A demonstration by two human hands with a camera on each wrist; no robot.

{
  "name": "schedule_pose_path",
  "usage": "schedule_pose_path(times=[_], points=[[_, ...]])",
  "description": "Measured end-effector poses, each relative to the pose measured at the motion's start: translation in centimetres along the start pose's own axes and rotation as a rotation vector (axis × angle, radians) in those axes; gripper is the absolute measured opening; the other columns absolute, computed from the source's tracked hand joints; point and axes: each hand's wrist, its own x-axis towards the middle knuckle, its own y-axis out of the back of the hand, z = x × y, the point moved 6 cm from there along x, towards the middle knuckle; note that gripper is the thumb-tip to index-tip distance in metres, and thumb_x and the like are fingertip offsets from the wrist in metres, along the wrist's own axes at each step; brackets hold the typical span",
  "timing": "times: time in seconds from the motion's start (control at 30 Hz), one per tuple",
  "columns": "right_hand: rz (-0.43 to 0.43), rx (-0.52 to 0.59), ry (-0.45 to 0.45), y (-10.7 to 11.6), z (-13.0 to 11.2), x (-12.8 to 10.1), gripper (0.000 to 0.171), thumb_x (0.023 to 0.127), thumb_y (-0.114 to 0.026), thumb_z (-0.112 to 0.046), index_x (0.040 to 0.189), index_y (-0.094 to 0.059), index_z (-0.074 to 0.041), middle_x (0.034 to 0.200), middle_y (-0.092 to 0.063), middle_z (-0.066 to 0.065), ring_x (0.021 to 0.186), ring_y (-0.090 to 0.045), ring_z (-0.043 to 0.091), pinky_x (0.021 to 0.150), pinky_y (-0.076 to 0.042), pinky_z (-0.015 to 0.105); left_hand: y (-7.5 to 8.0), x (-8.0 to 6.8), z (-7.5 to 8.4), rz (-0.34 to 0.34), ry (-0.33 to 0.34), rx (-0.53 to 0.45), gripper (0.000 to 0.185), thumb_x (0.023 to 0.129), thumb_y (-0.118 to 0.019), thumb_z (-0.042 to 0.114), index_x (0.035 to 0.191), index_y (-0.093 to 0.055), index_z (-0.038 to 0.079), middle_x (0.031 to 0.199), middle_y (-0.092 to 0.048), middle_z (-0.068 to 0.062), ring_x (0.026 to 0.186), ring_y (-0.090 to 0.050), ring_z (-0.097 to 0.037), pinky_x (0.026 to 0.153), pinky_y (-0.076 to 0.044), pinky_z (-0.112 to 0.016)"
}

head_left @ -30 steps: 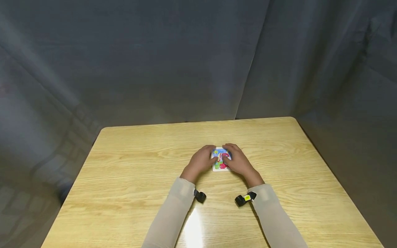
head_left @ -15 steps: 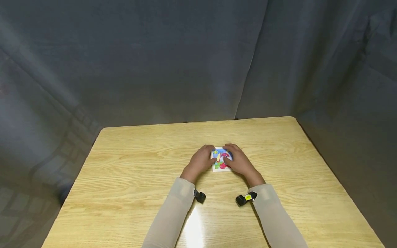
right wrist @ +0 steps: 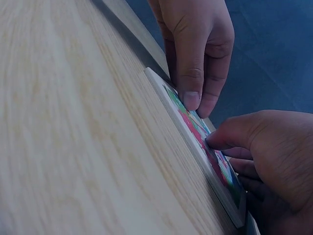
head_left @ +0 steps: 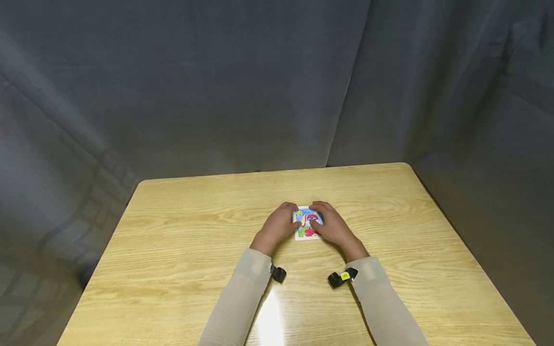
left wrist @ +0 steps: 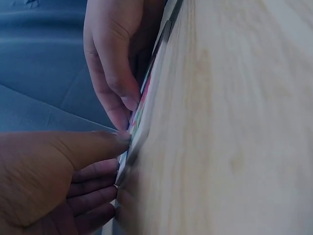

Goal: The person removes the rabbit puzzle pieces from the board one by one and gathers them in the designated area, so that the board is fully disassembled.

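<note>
A small square picture board (head_left: 306,232) with a white border and a red cartoon figure lies on the wooden table. My left hand (head_left: 279,223) grips its left side, thumb on the picture and fingers round the far left corner. From the other side, my right hand (head_left: 334,226) holds it with the thumb over the red figure and the fingers at the far right edge. Seen low in the right wrist view, the board (right wrist: 198,139) is flat, with both thumbs on its face. The right hand covers much of its right edge.
The light wood table (head_left: 195,230) reaches out on all sides of the hands. Dark grey curtains (head_left: 242,86) hang behind it and along both sides. Each sleeve cuff carries a small black camera, such as the one on the left wrist (head_left: 279,274).
The thumbs have shifted slightly on the picture, so more of the red figure's face shows. The board and both hands otherwise stay about where they were.
</note>
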Motion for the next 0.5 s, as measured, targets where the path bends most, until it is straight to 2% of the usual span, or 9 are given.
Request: schedule_pose_path(times=[0.27, 0.5], points=[[-0.003, -0.013, -0.012, -0.17, 0.15, -0.02, 0.045, 0.092, -0.065, -0.018, 0.134, -0.055, -0.004, 0.147, -0.041, 0.015, 0.136, -0.037, 0.036, 0.111, -0.03, 0.05, 0.15, 0.14, 0.3, -0.017, 0.007, 0.072, 0.045, 0.092, -0.07, 0.029, 0.128, -0.057, 0.005, 0.128, -0.053, -0.009, 0.116, -0.055, -0.023, 0.096, -0.048, -0.036], [0.004, -0.019, -0.008, -0.03, 0.05, -0.02, 0.045, 0.092, -0.065, -0.018, 0.134, -0.056, -0.003, 0.147, -0.042, 0.015, 0.136, -0.038, 0.036, 0.111, -0.031, 0.05, 0.1, 0.45, 0.23, -0.046, 0.017, 0.073, 0.044, 0.092, -0.07, 0.029, 0.125, -0.055, 0.005, 0.125, -0.05, -0.009, 0.116, -0.05, -0.023, 0.095, -0.047, -0.036]])
